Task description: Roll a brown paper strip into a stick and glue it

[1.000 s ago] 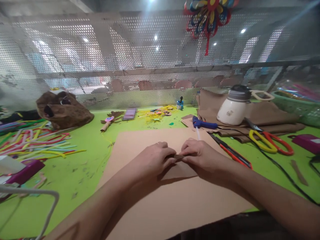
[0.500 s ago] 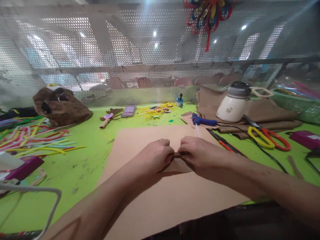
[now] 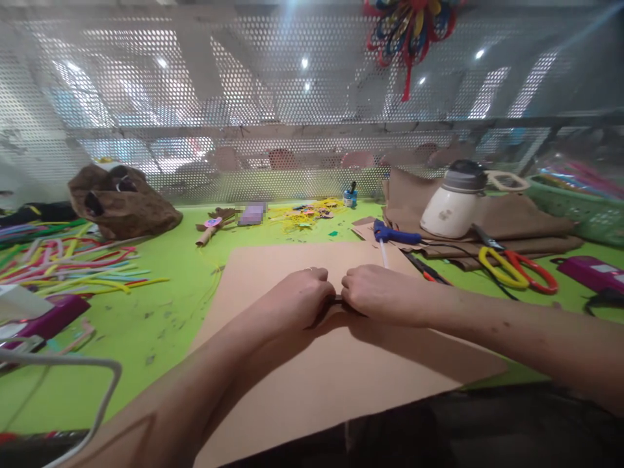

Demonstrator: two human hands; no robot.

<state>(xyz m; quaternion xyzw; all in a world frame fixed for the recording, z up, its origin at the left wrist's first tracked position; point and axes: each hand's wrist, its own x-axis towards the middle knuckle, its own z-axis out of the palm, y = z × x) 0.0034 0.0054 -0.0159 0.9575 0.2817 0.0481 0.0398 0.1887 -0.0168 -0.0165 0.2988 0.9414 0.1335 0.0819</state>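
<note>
My left hand (image 3: 307,296) and my right hand (image 3: 368,292) are close together over a large tan sheet (image 3: 302,406), knuckles up. Both have their fingers closed on a thin brown strip (image 3: 338,299), of which only a short piece shows in the gap between them. It looks like paper, but most of it is hidden in my fingers. Beyond my right hand lies a blue glue gun (image 3: 397,235) with a white glue stick, its nozzle end out of clear sight. Farther right are scissors (image 3: 507,268) with yellow and orange handles.
Pipe cleaners (image 3: 73,266) are heaped at left, near a crumpled brown bag (image 3: 124,211) bearing sunglasses. A white bottle (image 3: 448,208) stands by folded brown paper (image 3: 531,218) and a green basket (image 3: 560,208). A small blue bottle (image 3: 350,196) stands near the perforated screen (image 3: 234,149).
My hands have come closer together, so less of the brown strip shows between them. My right hand has moved slightly left, and its forearm lies higher in view.
</note>
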